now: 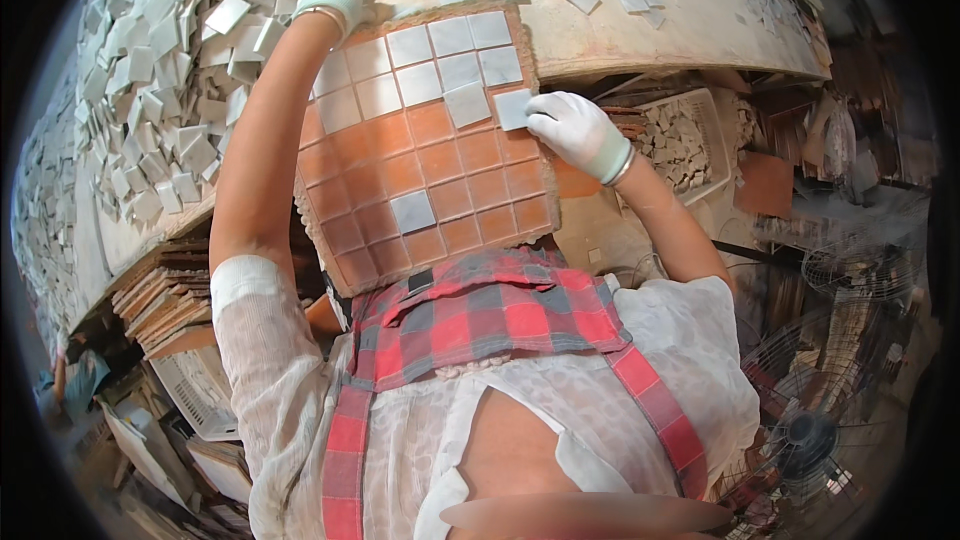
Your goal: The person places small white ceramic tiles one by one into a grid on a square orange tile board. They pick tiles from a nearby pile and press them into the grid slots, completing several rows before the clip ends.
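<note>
A brown grid tray (430,155) with a rough edge leans against my checked apron and the table edge. White square tiles (418,83) fill cells in its far rows, while orange cells show nearer me. My gloved right hand (578,132) is closed, pinching a white tile (512,109) by its right side at the tray's right edge. Beside it, another tile (466,104) lies askew over the grid. A single tile (412,211) sits among the nearer orange cells. My gloved left hand (338,2) is at the tray's far left corner, beside loose tiles; its fingers are mostly hidden.
A large heap of loose white tiles (160,50) covers the table's left and far side. Stacked boards (165,295) stand below at left. On the right are a crate of tile pieces (680,145) and a wire-caged fan (810,435).
</note>
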